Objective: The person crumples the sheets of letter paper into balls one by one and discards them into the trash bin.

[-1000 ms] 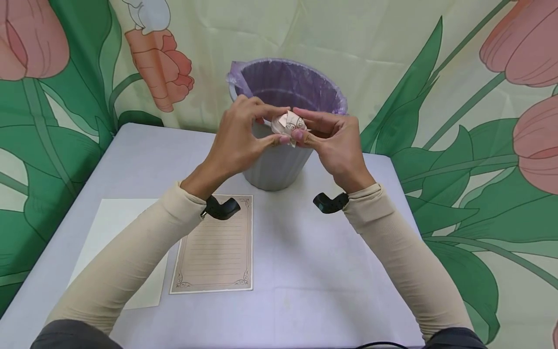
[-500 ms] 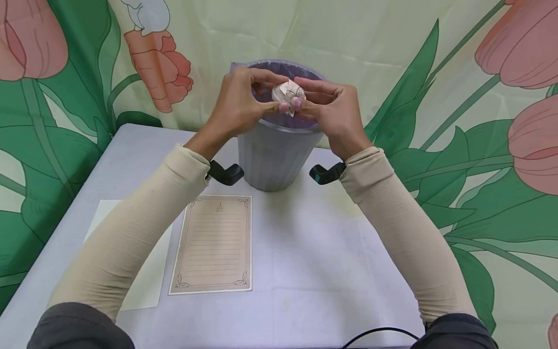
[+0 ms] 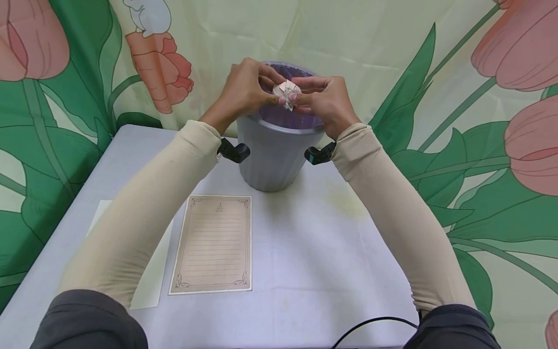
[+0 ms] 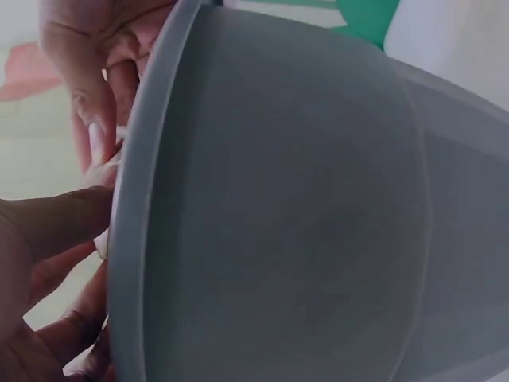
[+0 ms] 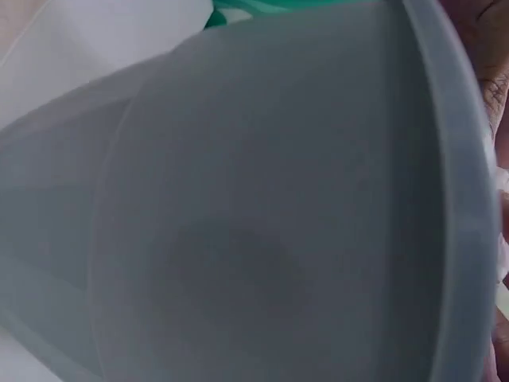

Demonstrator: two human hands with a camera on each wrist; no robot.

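Note:
A crumpled ball of printed paper [image 3: 286, 92] is held over the mouth of a grey trash bin [image 3: 274, 155] lined with a purple bag [image 3: 283, 120]. My left hand [image 3: 250, 87] pinches the ball from the left between thumb and fingers. From the other side my right hand [image 3: 327, 99] grips it the same way. In the left wrist view the bin's rim [image 4: 135, 199] hides part of the ball and fingertips. The bin's grey wall [image 5: 262, 199] fills most of the right wrist view, with only bits of hand and paper past its rim.
A lined sheet of stationery with an ornate border [image 3: 213, 245] lies on the white-covered table [image 3: 314, 271]. Left of it, a blank pale sheet [image 3: 152, 276] is partly under the left sleeve. A black cable [image 3: 375, 319] runs along the front edge. A flower-printed curtain [image 3: 366, 43] hangs behind.
Both hands have moved up and forward with the paper ball, from in front of the bin's rim to over its mouth. The lined sheet has come fully into view.

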